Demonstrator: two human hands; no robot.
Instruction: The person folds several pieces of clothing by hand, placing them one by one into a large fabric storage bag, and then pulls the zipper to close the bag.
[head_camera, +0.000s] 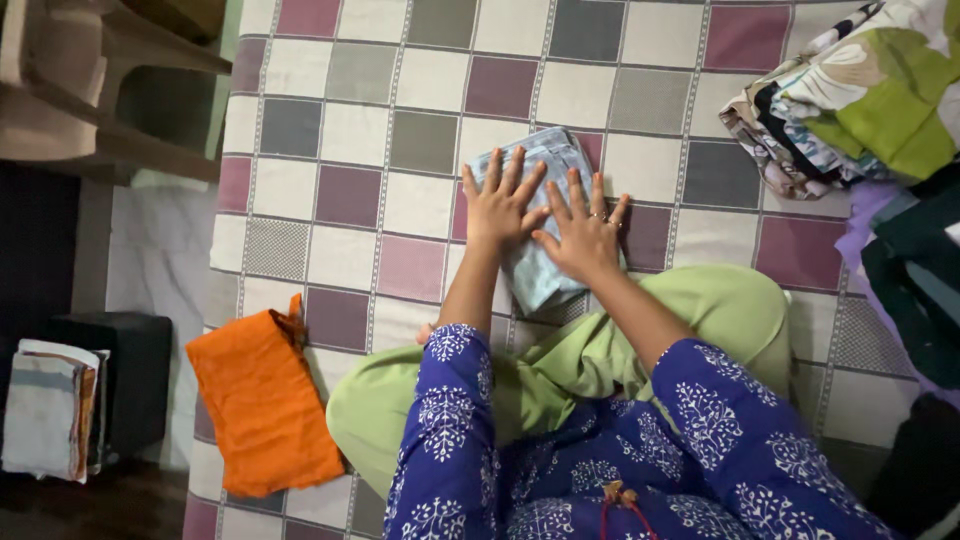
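Both my hands, left (500, 207) and right (580, 235), spread flat on folded light-blue jeans (535, 215); uneven pressure could skew the fold.

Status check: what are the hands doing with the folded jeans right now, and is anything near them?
Left hand and right hand flat, fingers spread, pressing folded jeans. Jeans lie on checked bedsheet. Orange cloth apart, clothes pile far right.
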